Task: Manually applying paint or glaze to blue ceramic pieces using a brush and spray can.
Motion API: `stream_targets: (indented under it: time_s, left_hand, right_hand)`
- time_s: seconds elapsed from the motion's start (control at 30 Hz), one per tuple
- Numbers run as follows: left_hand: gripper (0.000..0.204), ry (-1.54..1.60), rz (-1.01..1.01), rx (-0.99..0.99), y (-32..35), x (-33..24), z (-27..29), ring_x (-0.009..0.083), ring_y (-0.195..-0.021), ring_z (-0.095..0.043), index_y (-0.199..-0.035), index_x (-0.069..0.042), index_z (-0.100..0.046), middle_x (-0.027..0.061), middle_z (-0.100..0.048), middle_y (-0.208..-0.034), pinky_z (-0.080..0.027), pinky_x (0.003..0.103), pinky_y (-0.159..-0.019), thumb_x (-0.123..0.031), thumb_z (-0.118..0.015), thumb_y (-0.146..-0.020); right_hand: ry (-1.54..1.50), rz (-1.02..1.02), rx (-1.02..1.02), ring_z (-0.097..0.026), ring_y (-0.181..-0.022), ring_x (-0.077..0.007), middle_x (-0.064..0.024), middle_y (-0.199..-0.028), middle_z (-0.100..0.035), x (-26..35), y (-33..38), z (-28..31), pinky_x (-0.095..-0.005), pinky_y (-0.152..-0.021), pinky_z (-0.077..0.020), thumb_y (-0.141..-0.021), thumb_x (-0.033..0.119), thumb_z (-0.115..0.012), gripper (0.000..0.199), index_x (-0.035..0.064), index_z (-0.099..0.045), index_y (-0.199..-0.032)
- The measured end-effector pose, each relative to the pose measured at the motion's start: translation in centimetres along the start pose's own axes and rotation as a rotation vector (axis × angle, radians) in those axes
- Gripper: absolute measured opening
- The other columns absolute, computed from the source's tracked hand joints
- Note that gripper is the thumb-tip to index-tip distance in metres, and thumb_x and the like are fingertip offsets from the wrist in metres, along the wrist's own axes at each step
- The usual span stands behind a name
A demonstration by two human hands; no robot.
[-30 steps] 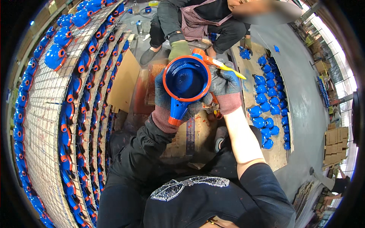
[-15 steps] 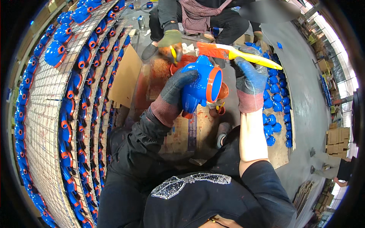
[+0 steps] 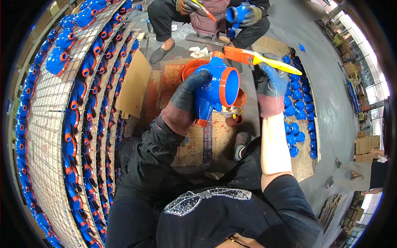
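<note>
A blue pipe part [image 3: 215, 89] with orange rims is held up in the middle, above the floor. The left hand [image 3: 188, 97], in a dark glove, has its fingers wrapped around the part's left side. The right hand [image 3: 271, 87], in a blue glove, has its fingers closed on a yellow-handled brush [image 3: 258, 58], whose orange bristles touch the top of the part. An orange paint bowl [image 3: 192, 68] sits just behind. Wire racks [image 3: 53, 136] full of blue parts stand on the left. More blue parts [image 3: 300, 111] lie on the right. Far off, another person [image 3: 215, 16] sits painting too.
</note>
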State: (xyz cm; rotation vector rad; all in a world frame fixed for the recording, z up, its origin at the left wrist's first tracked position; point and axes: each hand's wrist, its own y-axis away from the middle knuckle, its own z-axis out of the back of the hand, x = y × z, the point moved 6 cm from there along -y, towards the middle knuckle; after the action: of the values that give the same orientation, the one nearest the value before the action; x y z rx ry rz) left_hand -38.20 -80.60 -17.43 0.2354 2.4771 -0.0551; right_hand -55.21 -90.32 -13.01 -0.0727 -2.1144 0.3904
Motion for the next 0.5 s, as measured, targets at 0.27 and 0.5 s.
stream_targets:
  time_s: [0.27, 0.5]
  left_hand:
    - [0.055, 0.157, -0.014, -0.03, 0.8, 0.7, 0.0, 0.0243, -0.11, -0.058, -0.131, -0.008, -0.044, 0.0119, -0.057, -0.121, -0.049, 0.039, -0.093, -0.042, -0.057, -0.089]
    - [0.062, 0.126, -0.077, -0.054, 3.8, -0.1, -1.5, 0.0295, -0.089, -0.065, -0.13, -0.008, -0.042, 0.0168, -0.057, -0.117, -0.059, 0.036, -0.067, -0.056, -0.044, -0.09]
  right_hand:
    - [-0.293, -0.225, 0.163, -0.061, -0.098, -0.0267, -0.0158, -0.105, -0.059, -4.0, -0.8, 1.0, -0.0371, -0.086, -0.0552, -0.081, -0.004, -0.052, 0.026, -0.0047, -0.053, -0.107]
    - [0.17, -0.09, 0.185, -0.061, -0.08, -0.0145, -0.0065, -0.085, -0.065, -3.3, 0.2, 1.7, -0.0261, -0.074, -0.0482, -0.074, -0.002, -0.059, 0.018, -0.0005, -0.065, -0.09]
